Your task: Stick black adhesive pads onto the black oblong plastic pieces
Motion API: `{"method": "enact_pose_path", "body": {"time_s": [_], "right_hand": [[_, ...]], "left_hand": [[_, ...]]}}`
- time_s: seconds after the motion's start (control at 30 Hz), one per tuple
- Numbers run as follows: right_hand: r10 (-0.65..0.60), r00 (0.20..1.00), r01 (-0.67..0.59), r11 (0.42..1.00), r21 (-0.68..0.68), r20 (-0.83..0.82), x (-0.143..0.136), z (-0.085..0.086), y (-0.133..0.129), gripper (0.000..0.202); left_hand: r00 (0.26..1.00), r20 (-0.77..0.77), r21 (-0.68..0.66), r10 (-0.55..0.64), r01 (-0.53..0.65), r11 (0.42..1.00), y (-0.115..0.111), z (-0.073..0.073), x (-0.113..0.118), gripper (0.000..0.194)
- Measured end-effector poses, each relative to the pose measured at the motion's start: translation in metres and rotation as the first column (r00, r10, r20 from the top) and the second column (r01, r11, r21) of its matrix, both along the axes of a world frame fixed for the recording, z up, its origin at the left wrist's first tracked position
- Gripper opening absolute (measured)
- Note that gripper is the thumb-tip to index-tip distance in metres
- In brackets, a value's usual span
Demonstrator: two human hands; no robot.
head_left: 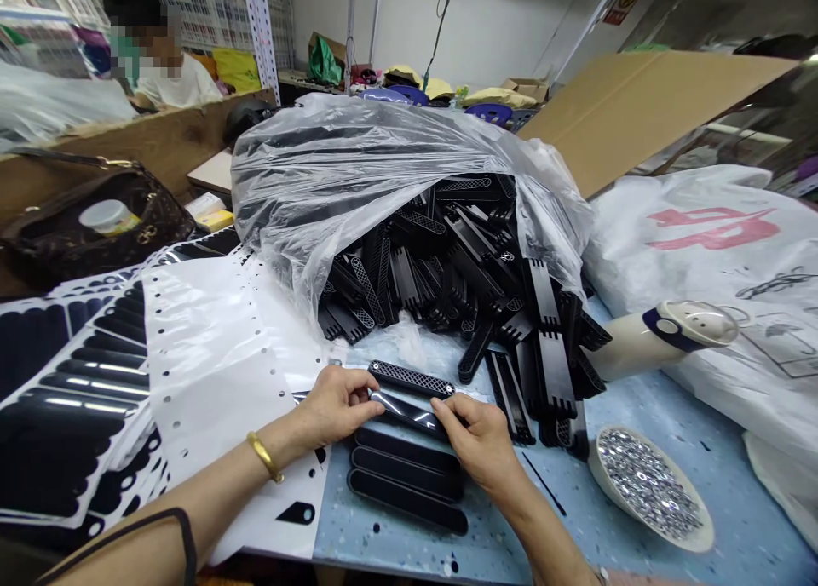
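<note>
Three dull black round-ended bars [407, 475] lie on the blue speckled counter [498, 543]. Beyond them, fingers of the left hand [342, 405] and right hand [479, 441] pinch opposite ends of one glossy black strip [407, 410]. Past it lie one black lattice-patterned bar [412, 379] and one clear plastic bag [358, 147] of elongated black pieces [404, 279], too many to count.

Black strip [409, 413], black latticed bar [411, 378], speckled blue table [495, 543]

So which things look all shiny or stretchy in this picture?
Head view: white glare streaks the black strip in the fingers; also head view: shine ripples over the plastic bag, and the bowl looks stretched, perhaps by a wide lens.
</note>
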State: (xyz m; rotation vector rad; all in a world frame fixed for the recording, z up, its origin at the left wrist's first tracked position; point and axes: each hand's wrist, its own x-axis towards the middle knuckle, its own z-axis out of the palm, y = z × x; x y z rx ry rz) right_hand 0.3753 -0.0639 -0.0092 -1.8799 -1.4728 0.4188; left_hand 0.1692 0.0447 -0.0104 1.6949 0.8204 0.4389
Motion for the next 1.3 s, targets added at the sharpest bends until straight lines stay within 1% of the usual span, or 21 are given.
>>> {"method": "enact_pose_path", "body": {"time_s": [0.07,0.23,0.33,0.47,0.57,0.63,0.8,0.93,1.03,1.17,1.23,1.3], "right_hand": [[-0.009,1.000,0.009,1.000,-0.005,0.016,-0.002,0.001,0.001,0.048],[-0.007,0.999,0.008,1.000,-0.025,0.050,-0.014,-0.004,0.006,0.037],[0.027,0.998,-0.025,0.999,-0.033,0.058,-0.017,-0.005,0.008,0.042],[0.080,0.995,-0.078,0.996,-0.042,0.060,-0.014,0.003,0.004,0.049],[0.084,0.994,-0.080,0.995,-0.062,0.072,-0.013,0.011,0.003,0.053],[0.076,0.993,-0.070,0.995,-0.076,0.086,-0.015,0.013,0.005,0.051],[0.076,0.989,-0.061,0.991,-0.118,0.128,-0.027,0.007,0.022,0.039],[0.080,0.986,-0.057,0.986,-0.155,0.146,-0.030,0.003,0.028,0.040],[0.113,0.987,-0.094,0.982,-0.162,0.112,-0.025,0.006,0.023,0.037],[0.132,0.990,-0.124,0.981,-0.151,0.043,-0.013,0.011,0.009,0.030],[0.101,0.995,-0.097,0.987,-0.129,0.026,-0.004,0.012,0.000,0.031],[0.037,0.999,-0.035,0.995,-0.099,0.022,0.006,0.012,-0.009,0.037]], "left_hand": [[1.000,0.004,0.000,-0.003,0.003,1.000,0.000,-0.001,0.000,0.015],[1.000,0.018,-0.004,0.011,-0.011,1.000,0.000,-0.003,0.001,0.012],[0.999,0.006,-0.015,0.041,-0.041,0.999,0.001,-0.003,0.002,0.010],[0.998,-0.018,-0.038,0.059,-0.060,0.997,0.002,-0.002,0.003,0.011],[0.999,-0.005,-0.043,0.044,-0.044,0.998,0.002,-0.002,0.002,0.010],[0.999,0.012,-0.040,0.034,-0.034,0.999,0.002,-0.003,0.002,0.010],[0.999,0.024,-0.012,0.029,-0.029,1.000,0.002,-0.005,0.002,0.013],[1.000,0.004,0.015,0.031,-0.031,0.999,0.002,-0.003,0.000,0.011],[0.999,-0.009,0.013,0.035,-0.035,0.999,0.001,0.000,0.000,0.011],[0.999,-0.021,-0.010,0.033,-0.033,0.999,0.002,0.002,0.000,0.011],[0.999,-0.020,-0.017,0.027,-0.028,0.999,0.002,0.001,0.000,0.012],[1.000,-0.014,-0.027,0.019,-0.020,0.999,0.002,0.001,-0.001,0.012]]}}
